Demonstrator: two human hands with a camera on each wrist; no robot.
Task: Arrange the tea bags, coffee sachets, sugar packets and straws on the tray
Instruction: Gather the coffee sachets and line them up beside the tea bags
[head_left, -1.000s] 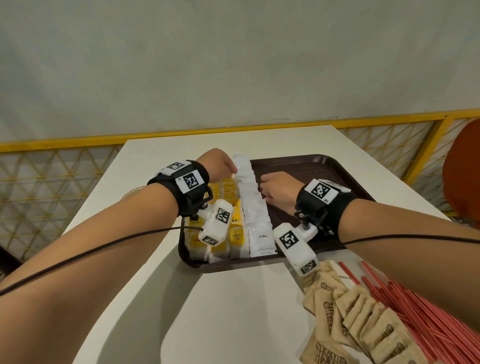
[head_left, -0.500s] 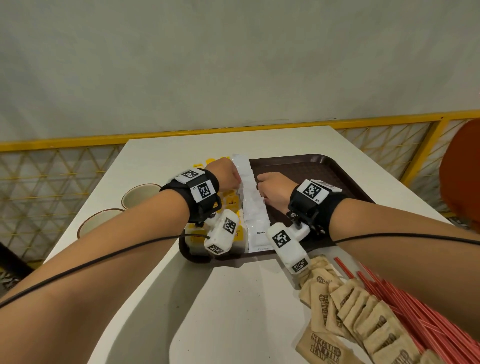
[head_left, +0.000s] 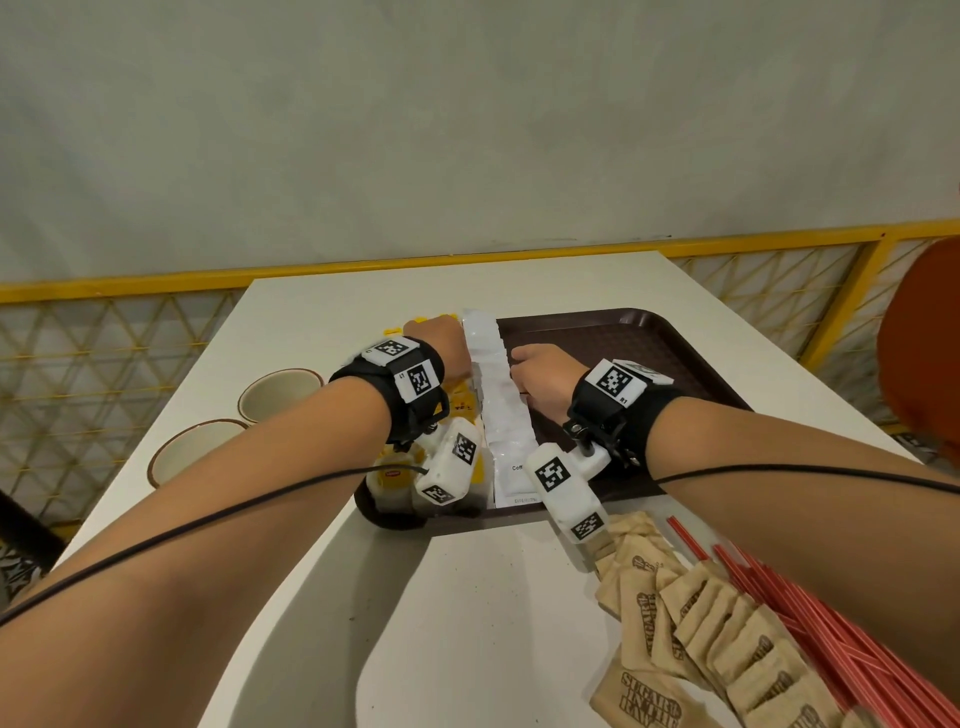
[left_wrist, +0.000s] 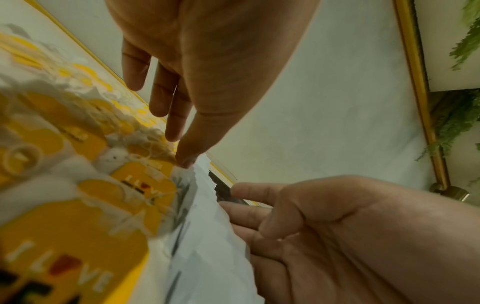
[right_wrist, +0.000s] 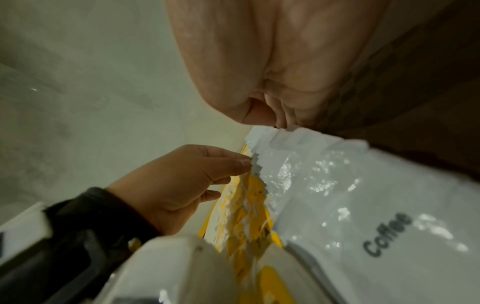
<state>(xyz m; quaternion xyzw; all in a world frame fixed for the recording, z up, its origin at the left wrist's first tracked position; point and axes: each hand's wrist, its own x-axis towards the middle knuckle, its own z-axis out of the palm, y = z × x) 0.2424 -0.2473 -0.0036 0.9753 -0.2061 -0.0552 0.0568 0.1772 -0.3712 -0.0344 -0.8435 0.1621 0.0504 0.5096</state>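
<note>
On the left part of the brown tray (head_left: 639, 338) lies a row of overlapping white coffee sachets (head_left: 501, 415), with yellow tea bags (head_left: 462, 408) beside it on the left. My left hand (head_left: 439, 345) is at the row's left edge, fingers straight, and its thumb tip (left_wrist: 185, 161) touches a sachet edge. My right hand (head_left: 540, 376) presses its fingers (left_wrist: 241, 214) against the row's right edge. Neither hand grips anything. Brown sugar packets (head_left: 701, 629) and red straws (head_left: 841, 639) lie on the table at the near right, off the tray.
Two empty cups (head_left: 280, 392) (head_left: 192, 452) stand on the white table left of the tray. A yellow railing (head_left: 104, 291) runs behind the table. An orange chair back (head_left: 924, 353) is at the far right. The tray's right half is bare.
Both hands have stayed on either side of the sachet row, shifting only slightly. The view has shifted, and the two cups have come into sight on the left.
</note>
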